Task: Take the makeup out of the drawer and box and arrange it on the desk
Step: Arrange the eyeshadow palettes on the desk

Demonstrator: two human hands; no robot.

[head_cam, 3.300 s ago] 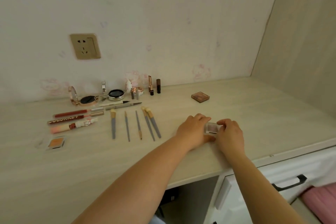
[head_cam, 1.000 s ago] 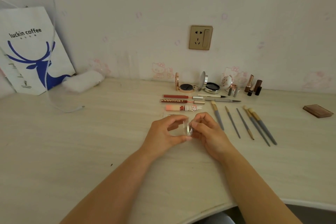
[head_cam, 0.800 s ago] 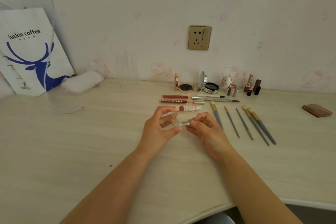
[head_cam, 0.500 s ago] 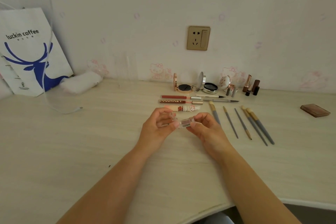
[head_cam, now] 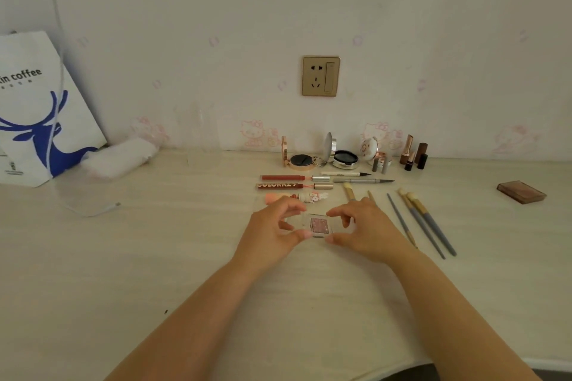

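Clear square eyeshadow case (head_cam: 320, 225) between both hands' fingers (head_cam: 295, 206)

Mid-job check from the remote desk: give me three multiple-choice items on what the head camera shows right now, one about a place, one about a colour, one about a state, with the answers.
1. Where is the brown compact?
A. Far right on the desk, apart from the rest
B. Beside the paper bag
C. Under the left hand

2. What colour is the deer on the paper bag?
A. Red
B. Blue
C. Green

3. How is the small clear eyeshadow case held?
A. Lying untouched
B. Left hand only
C. Both hands pinch it

Answers:
1. A: it lies alone, right of the brushes.
2. B: the antlered figure is printed in blue on white.
3. C: the left hand and the right hand each have thumb and fingers on its edges, just above the desk.
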